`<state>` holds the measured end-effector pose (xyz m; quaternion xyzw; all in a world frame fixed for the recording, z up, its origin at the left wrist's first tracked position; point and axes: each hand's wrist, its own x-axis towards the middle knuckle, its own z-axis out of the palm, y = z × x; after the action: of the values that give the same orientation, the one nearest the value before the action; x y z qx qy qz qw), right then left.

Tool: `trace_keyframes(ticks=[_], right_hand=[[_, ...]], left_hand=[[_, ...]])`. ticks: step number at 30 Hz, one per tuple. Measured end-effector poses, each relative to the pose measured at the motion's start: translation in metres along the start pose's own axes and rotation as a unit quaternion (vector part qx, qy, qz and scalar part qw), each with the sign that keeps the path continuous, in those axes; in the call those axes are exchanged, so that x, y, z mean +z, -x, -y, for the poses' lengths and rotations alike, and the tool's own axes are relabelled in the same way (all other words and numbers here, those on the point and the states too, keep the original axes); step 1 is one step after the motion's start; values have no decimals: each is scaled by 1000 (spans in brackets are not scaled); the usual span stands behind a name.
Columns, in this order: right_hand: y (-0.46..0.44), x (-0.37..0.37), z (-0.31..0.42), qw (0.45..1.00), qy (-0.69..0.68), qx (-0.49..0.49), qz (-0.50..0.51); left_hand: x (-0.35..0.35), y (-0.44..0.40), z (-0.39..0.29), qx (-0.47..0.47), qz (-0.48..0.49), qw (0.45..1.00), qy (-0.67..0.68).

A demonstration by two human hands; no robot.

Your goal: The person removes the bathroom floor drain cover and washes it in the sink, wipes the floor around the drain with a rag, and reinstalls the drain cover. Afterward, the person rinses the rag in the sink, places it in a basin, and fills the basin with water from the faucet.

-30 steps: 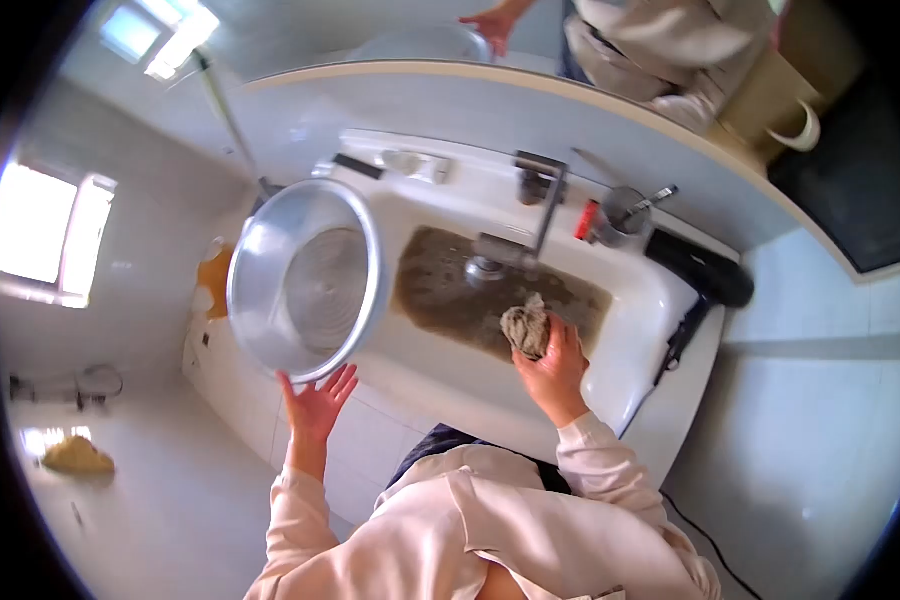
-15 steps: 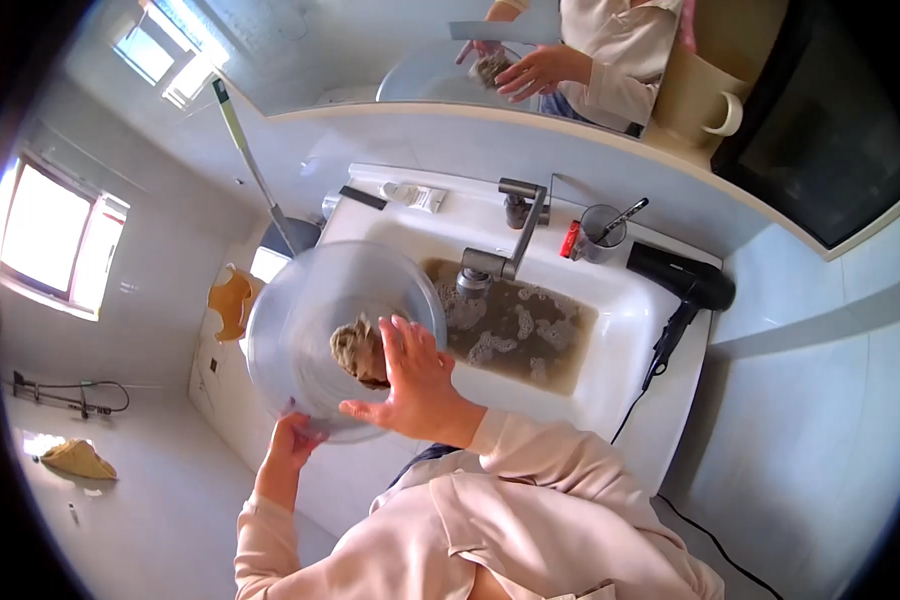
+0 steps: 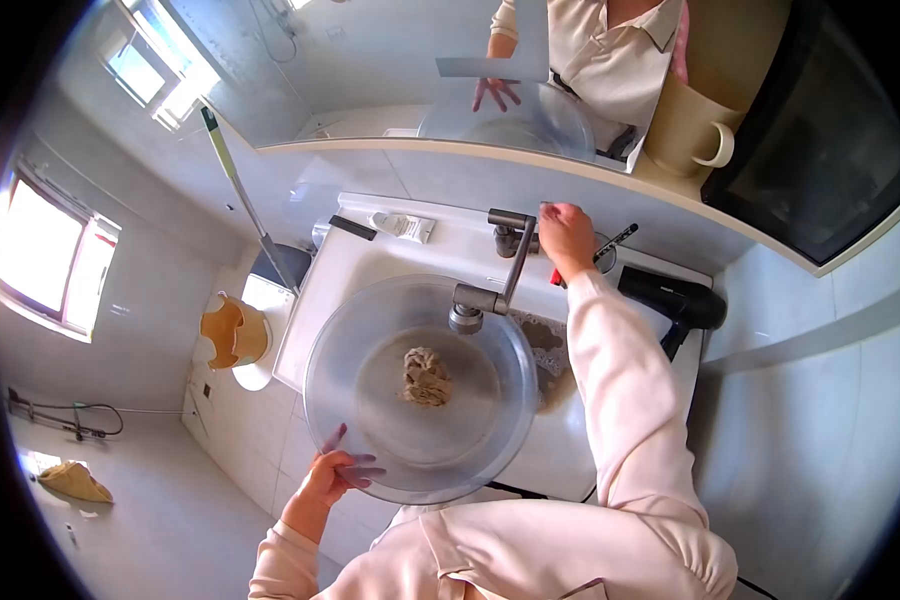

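A clear plastic basin sits over the left part of the sink, under the faucet. On its bottom lies a crumpled, wet, brownish cloth-like bundle. My left hand grips the basin at its lower left rim, with fingers showing through the transparent wall. Behind the faucet, my right hand is closed at the faucet's thin lever, which the fingers mostly hide. No stream of water can be made out.
Murky, foamy water partly fills the sink. A black hair dryer and a cup with a pen-like stick stand right. A white tube lies at the back left. A mirror hangs above; a yellow bin stands left.
The basin has moved right and down beneath the faucet. My right hand has let go of the brownish bundle, now on the basin's bottom, and has reached to the faucet lever.
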<state>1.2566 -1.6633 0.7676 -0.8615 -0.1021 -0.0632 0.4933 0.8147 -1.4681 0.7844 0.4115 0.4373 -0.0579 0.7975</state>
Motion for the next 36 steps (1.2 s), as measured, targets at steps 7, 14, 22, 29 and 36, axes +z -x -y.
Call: trace_keyframes(ticks=[7, 14, 22, 29, 36], right_hand=[[-37, 27, -15, 973, 203, 85, 66], [-45, 21, -38, 928, 360, 59, 72], [33, -39, 14, 961, 251, -114, 12], [186, -55, -14, 996, -70, 62, -7], [248, -85, 74, 672, -552, 453, 198]], left_hand=[[30, -4, 7, -13, 34, 999, 12], [28, -5, 17, -20, 38, 999, 18], [5, -19, 33, -41, 48, 998, 24], [-7, -31, 24, -22, 69, 996, -54], [-21, -42, 21, -26, 128, 982, -134]])
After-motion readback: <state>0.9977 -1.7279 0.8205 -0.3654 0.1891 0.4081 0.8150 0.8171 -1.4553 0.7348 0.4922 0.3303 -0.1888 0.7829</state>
